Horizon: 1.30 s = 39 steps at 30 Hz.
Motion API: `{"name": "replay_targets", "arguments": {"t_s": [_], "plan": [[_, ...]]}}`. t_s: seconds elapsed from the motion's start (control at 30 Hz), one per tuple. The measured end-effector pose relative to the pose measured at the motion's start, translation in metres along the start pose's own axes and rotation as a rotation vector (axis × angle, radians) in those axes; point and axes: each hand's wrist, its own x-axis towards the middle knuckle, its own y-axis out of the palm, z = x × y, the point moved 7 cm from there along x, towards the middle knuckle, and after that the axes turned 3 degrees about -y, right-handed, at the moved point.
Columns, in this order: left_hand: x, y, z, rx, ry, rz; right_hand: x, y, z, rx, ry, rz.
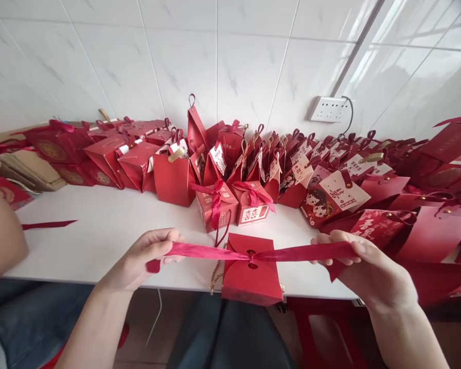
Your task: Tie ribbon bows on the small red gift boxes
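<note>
Ribbon [284, 253] taut between left hand [144, 256] and right hand [363, 269]

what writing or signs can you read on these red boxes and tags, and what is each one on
"囍", probably: red sign on the white label of the bow-tied box.
White card on the cartoon-couple box: big red characters, too blurred to read.
Hanging tags: print too small to read.
Red box with the ribbon through it: no text shows.
</note>
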Motion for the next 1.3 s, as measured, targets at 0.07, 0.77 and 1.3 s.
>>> {"name": "replay_targets", "arguments": {"t_s": [0.07, 0.77, 1.3], "plan": [[0.002, 0.004, -0.014, -0.07, 0.053, -0.003, 0.005, 0.012, 0.012, 0.065, -0.04, -0.016], [0.02, 0.101, -0.076, -0.174, 0.35, 0.254, 0.035, 0.103, 0.031, 0.152, -0.301, 0.092], [-0.01, -0.016, -0.032, 0.32, 0.301, -0.379, -0.009, 0.008, -0.011, -0.271, 0.052, 0.044]]}}
